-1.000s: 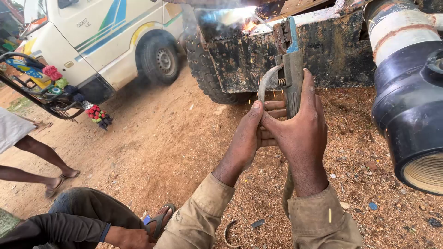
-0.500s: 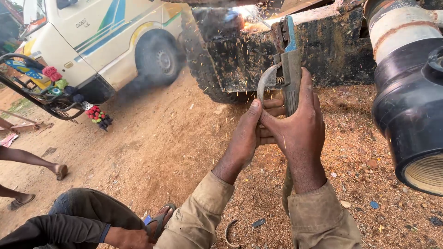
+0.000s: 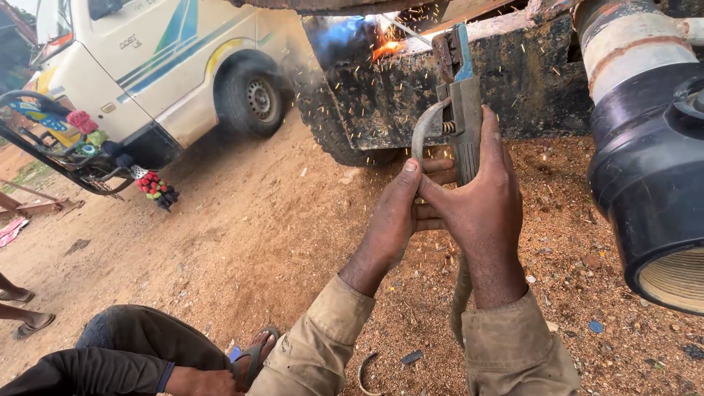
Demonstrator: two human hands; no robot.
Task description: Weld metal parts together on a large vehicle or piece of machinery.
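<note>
Reddish dirt ground (image 3: 279, 242) carries scattered gravel, a curved metal scrap (image 3: 364, 372) and a blue fragment (image 3: 595, 326).

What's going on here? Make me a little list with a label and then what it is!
Place: outdoors on reddish dirt ground
Left hand: wrapped around the electrode holder's lever
Right hand: gripping the electrode holder upright
Tool tip: bright glow and sparks against the rusty metal frame
Right side: big black pipe
Behind: white van
Bottom left: another person's sandalled foot
Far left: someone's feet
</note>
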